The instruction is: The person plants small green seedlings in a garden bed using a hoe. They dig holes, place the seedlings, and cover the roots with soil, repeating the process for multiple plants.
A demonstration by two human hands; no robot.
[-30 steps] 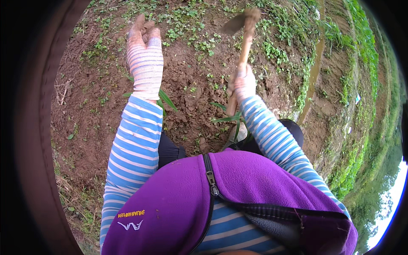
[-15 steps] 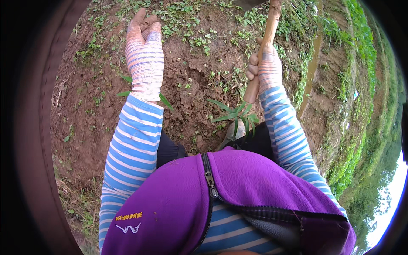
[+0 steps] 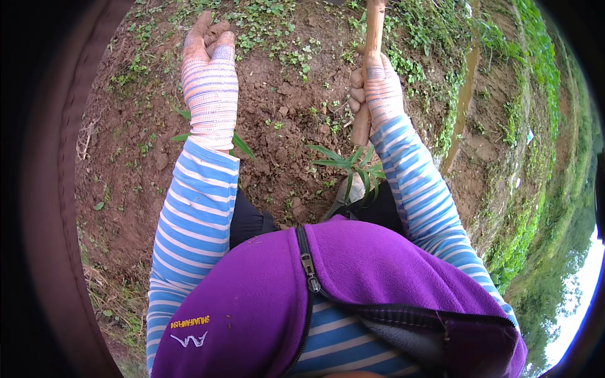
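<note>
Wrapped around the wooden handle of a hoe (image 3: pixel 374 31) is my right hand (image 3: pixel 380 88), in a soiled striped knit glove. The handle's butt end points down toward me; its dark blade is almost wholly cut off by the top edge. My left hand (image 3: pixel 211 69), in a matching muddy glove, hovers over the soil with fingers loosely apart and slightly bent, and nothing shows in it. A narrow-leaved green plant (image 3: pixel 353 164) grows just below the handle's end. Leaves of another plant (image 3: pixel 242 145) stick out from behind my left wrist.
Brown clumpy soil (image 3: pixel 277 113) lies between my arms, with small weeds (image 3: pixel 302 53) scattered toward the far side. My light-coloured shoe (image 3: pixel 353 187) stands beside the narrow-leaved plant. A muddy channel (image 3: pixel 465 94) runs along the right, with green growth beyond it.
My right hand and the hoe have shifted left and slightly toward the top, and the blade has mostly left the picture. My left hand has drifted slightly left.
</note>
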